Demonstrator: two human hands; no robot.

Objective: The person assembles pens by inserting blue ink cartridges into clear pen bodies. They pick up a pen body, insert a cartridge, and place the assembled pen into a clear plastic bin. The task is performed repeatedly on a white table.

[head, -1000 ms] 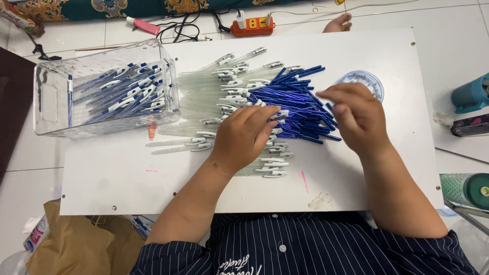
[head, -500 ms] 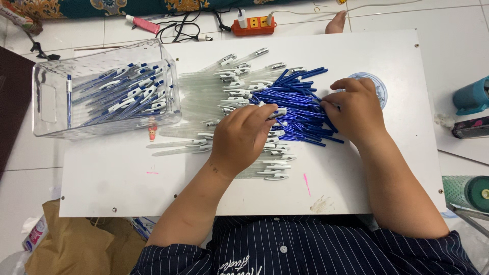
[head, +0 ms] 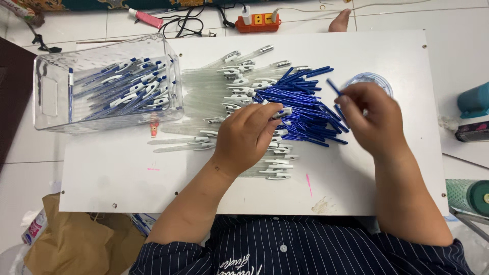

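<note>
A white board point(head: 117, 173) lies on the floor as a work surface. On it sit a heap of clear pen barrels with white clips point(head: 224, 86) and a heap of blue refills point(head: 300, 104). My left hand point(head: 247, 135) rests over the clear barrels and pinches one clear barrel with a white clip point(head: 282, 112). My right hand point(head: 374, 119) is lifted to the right of the blue heap and holds a single blue refill point(head: 333, 86) between its fingertips, tilted up and left. A small clear round lid point(head: 374, 80) lies just behind that hand.
A clear plastic bin point(head: 51, 97) of assembled blue pens stands at the board's left end. An orange power strip point(head: 257, 20) and cables lie beyond the far edge. Teal objects point(head: 473, 99) sit at right, a brown paper bag point(head: 71, 244) at lower left.
My right hand has lifted off the blue heap and moved right with one blue refill in its fingers. My left hand has stayed on the clear barrels, now pinching one.
</note>
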